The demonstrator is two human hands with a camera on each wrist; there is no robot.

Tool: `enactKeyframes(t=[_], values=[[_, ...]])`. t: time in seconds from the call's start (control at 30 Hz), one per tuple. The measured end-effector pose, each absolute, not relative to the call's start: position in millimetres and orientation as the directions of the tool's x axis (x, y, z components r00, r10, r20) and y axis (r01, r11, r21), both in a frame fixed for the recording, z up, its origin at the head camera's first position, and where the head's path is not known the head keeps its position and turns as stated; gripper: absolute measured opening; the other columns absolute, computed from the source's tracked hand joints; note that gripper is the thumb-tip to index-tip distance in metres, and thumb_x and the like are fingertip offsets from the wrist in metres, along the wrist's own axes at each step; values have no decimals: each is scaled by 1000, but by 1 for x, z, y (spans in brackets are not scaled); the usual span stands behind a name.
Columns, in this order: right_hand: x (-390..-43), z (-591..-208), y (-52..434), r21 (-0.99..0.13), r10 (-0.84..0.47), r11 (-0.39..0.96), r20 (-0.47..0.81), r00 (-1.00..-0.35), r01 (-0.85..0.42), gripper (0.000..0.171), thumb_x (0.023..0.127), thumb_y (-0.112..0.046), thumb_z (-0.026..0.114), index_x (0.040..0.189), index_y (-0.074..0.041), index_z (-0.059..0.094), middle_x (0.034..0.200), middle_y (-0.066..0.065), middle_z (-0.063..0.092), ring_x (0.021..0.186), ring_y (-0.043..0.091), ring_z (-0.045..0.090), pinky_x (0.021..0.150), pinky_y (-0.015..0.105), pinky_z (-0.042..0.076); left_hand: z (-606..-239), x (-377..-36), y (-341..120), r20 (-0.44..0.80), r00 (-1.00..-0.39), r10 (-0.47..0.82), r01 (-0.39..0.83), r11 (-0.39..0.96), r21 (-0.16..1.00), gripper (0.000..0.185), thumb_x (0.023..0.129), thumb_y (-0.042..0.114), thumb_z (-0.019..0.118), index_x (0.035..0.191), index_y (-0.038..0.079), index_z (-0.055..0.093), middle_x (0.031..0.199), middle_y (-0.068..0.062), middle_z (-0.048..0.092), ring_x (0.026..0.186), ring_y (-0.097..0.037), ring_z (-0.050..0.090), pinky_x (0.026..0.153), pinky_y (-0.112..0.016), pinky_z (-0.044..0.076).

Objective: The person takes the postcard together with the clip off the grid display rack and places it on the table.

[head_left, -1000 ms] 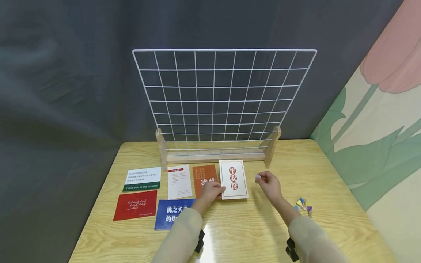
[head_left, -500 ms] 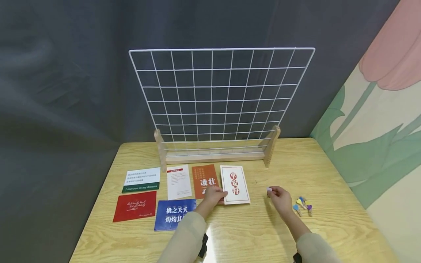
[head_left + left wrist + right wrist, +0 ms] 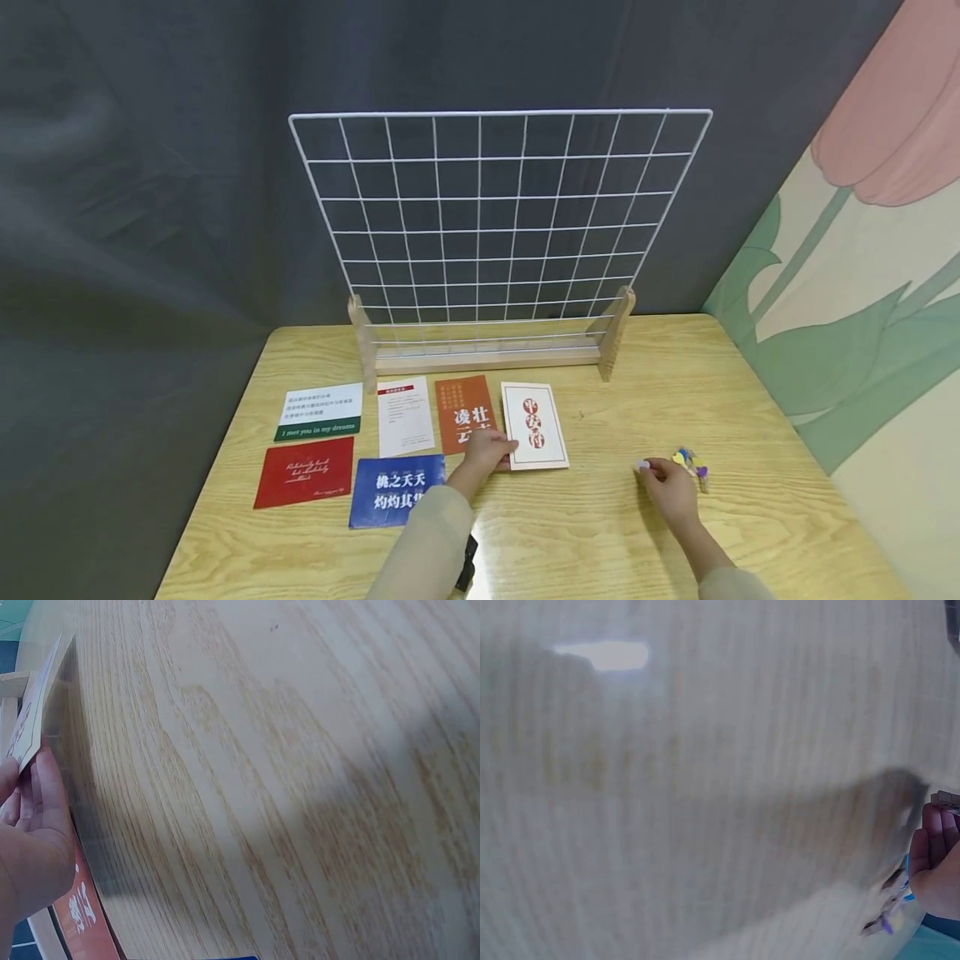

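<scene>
My left hand (image 3: 486,454) pinches the lower left edge of a white card (image 3: 535,425) with a red border and red characters. In the left wrist view this card (image 3: 39,705) stands tilted over the table, its shadow beside it. Between the thumb and fingers of my right hand (image 3: 671,492) is a small clip (image 3: 642,464) with a pale head. Just beyond that hand lie several small clips (image 3: 702,472) with blue, yellow and purple heads, some partly hidden by it. An orange card (image 3: 467,404) lies left of the white one, its lower corner behind my left hand.
At the back a white wire grid (image 3: 480,197) stands upright in a wooden base (image 3: 487,360). On the left lie a blue card (image 3: 393,468), a red card (image 3: 303,472), a white-and-green card (image 3: 318,408) and a white text card (image 3: 405,412), all on the wooden table (image 3: 570,533).
My right hand has moved right and nearer to me, carrying the pale clip up to the other clips. The left hand and its card have shifted slightly toward me.
</scene>
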State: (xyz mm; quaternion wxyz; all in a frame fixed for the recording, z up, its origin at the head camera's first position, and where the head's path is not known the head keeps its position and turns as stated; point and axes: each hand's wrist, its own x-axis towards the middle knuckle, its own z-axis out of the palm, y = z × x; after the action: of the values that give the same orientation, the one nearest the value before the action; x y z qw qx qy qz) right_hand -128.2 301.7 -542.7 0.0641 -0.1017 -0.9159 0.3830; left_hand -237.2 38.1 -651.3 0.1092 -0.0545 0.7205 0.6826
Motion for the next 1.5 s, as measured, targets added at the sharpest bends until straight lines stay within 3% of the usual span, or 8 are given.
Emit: enactKeyframes(t=[0.23, 0.4, 0.5, 0.77, 1.0, 1.07, 1.27, 1.5], values=[[-118, -551, 309, -671, 217, 728, 29, -976, 142, 24, 84, -5, 50, 97, 15, 54, 79, 20, 58, 69, 28, 55, 53, 25, 47, -543, -195, 35, -304, -952, 23, -299, 119, 947, 11, 74, -4, 62, 76, -15, 58, 61, -17, 56, 45, -11, 52, 51, -30, 51], [-112, -553, 315, -635, 242, 748, -13, -970, 195, 28, 84, -7, 48, 100, 16, 51, 83, 24, 57, 71, 32, 56, 57, 33, 48, -532, -186, 34, -278, -960, 23, -274, 115, 955, 11, 75, -2, 62, 74, -13, 58, 59, -13, 56, 44, -8, 50, 51, -28, 50], [-109, -552, 318, -604, 241, 769, -29, -970, 209, 31, 85, -9, 46, 102, 17, 50, 86, 26, 57, 73, 35, 56, 59, 38, 48, -550, -192, 36, -256, -967, 8, -253, 119, 960, 11, 74, 0, 64, 67, -7, 58, 56, -7, 53, 45, -8, 50, 47, -24, 49], [-100, -550, 324, -491, 180, 854, -31, -983, 172, 28, 85, -6, 46, 100, 17, 50, 68, 11, 51, 55, 20, 46, 45, 26, 41, -574, -208, 35, -260, -965, -25, -260, 210, 943, 22, 73, 3, 66, 57, -3, 53, 54, -8, 49, 43, -13, 48, 46, -29, 50], [-94, -555, 334, -401, 213, 898, 39, -976, 180, 27, 82, -5, 49, 98, 16, 51, 80, 20, 52, 66, 31, 50, 52, 38, 46, -715, -264, 38, -172, -985, 11, -165, 227, 960, 20, 71, 15, 70, 59, 7, 57, 59, -5, 50, 48, -15, 52, 40, -25, 47], [-94, -556, 335, -397, 233, 897, 49, -971, 195, 27, 83, -6, 48, 98, 16, 51, 82, 23, 52, 70, 35, 51, 55, 42, 46, -717, -266, 36, -184, -983, 4, -177, 241, 954, 17, 70, 18, 70, 67, 3, 62, 65, -7, 54, 51, -16, 54, 43, -25, 48], [-92, -558, 337, -392, 295, 889, 95, -951, 237, 26, 80, -6, 48, 94, 16, 52, 84, 29, 51, 73, 41, 49, 58, 49, 43, -601, -229, 26, -264, -965, -2, -253, 292, 922, 21, 75, 15, 66, 84, -4, 64, 79, -13, 58, 63, -21, 57, 53, -29, 50], [-89, -557, 337, -390, 288, 896, 146, -946, 212, 26, 76, -3, 50, 93, 17, 52, 85, 31, 51, 74, 44, 49, 60, 50, 44, -559, -209, 21, -253, -967, 21, -246, 172, 954, 20, 77, 13, 63, 87, -4, 64, 72, -8, 58, 63, -19, 57, 55, -26, 50]])
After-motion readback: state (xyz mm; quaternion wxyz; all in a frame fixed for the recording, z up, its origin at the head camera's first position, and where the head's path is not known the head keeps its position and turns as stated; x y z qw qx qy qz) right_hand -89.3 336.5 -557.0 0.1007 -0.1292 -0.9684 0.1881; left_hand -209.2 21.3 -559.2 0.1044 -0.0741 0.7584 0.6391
